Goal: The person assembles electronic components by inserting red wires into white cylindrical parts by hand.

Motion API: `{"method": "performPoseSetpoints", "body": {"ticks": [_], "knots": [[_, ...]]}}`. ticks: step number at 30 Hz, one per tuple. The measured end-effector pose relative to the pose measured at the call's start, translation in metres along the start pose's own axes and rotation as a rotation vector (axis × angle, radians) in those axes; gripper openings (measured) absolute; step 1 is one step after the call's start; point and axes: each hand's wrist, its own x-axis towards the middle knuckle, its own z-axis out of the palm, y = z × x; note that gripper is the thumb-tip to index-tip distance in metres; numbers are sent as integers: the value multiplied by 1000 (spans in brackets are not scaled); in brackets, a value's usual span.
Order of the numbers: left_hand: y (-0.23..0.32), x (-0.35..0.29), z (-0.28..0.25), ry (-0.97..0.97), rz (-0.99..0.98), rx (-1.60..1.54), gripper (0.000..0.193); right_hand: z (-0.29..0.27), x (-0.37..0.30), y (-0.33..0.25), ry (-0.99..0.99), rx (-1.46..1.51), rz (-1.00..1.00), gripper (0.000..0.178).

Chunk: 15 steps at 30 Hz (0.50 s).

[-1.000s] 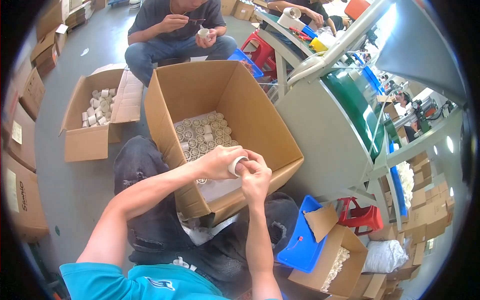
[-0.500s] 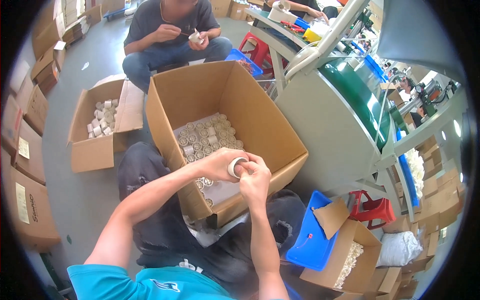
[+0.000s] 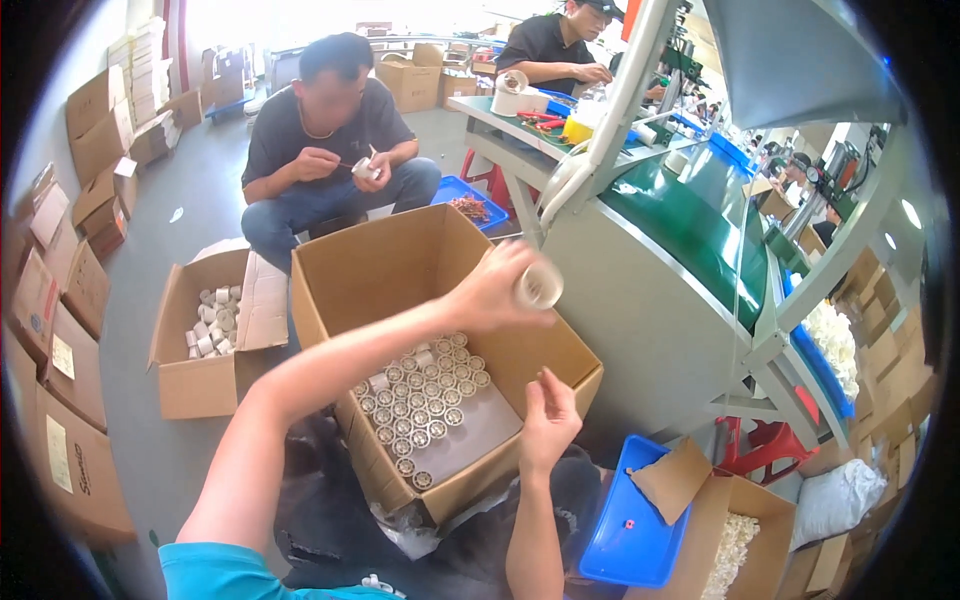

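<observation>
My left hand is raised over the large cardboard box and grips a short white plastic cylinder, its round end facing me. Motion blurs that hand somewhat. Lower down, close to the box's right wall, my right hand is apart from the cylinder with its thumb and fingers pinched together. Whatever may be between those fingertips is too small to name. On the grey sheet inside the box stand rows of similar round white pieces, most with their open ends upward.
Opposite me a crouching person works on a white piece. A smaller carton of white cylinders sits left. At right are a blue tray, a carton of pale small parts, a red stool and a green-belted machine.
My hands have parted: the left has moved up and right with the cylinder, while the right has come down away from it. The view has tilted upward.
</observation>
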Motion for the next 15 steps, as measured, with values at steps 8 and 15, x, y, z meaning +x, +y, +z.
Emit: {"method": "performPoseSetpoints", "body": {"ticks": [8, 15], "knots": [[-35, 234, 75, 281, 126, -27, 69, 19, -11, 0, -162, -37, 185, 36], [-88, 286, 156, 309, 57, 71, 63, 19, -15, 1, -179, -29, 227, 34]]}}
